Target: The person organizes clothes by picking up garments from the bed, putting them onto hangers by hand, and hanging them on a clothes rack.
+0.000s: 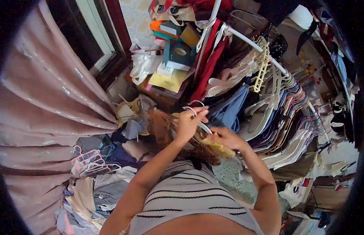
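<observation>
While the long white clothes rail (250, 44) sags under its crowded row of hung garments (295, 117), the brown and yellow patterned garment (213, 148) bunches at chest height, just before it. Right hand (228, 138) pinches the cloth; left hand (188, 124) clamps the thin pink plastic hanger (191, 110). Risk: fabric may slide off the hanger into the floor pile.

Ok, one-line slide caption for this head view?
Left hand grips pink plastic hanger, right hand pinches brown-yellow patterned garment, beside crowded white clothes rail.
</observation>
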The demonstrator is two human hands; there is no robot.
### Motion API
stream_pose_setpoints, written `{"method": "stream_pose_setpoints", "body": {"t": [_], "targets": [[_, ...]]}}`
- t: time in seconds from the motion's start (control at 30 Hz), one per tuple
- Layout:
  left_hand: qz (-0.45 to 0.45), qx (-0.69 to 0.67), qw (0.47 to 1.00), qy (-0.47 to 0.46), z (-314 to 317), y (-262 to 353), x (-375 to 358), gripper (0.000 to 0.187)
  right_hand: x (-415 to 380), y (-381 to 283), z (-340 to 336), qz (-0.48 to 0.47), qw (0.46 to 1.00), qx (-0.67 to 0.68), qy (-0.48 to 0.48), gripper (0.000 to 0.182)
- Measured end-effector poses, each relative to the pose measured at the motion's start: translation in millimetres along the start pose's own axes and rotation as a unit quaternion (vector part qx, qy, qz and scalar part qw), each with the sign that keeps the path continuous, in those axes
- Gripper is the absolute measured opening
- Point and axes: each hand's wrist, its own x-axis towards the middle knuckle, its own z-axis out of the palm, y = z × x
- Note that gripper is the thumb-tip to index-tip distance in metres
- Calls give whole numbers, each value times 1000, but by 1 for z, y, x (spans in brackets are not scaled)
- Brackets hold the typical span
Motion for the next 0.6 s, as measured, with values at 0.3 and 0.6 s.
{"method": "stream_pose_setpoints", "body": {"t": [0.3,0.6], "targets": [[47,51,992,-105,48,-1,-33,29,-27,30,45,-30,978,-66,195,46],[262,233,902,-253,50,11,-24,46,-17,87,61,-47,964,139,224,40]]}}
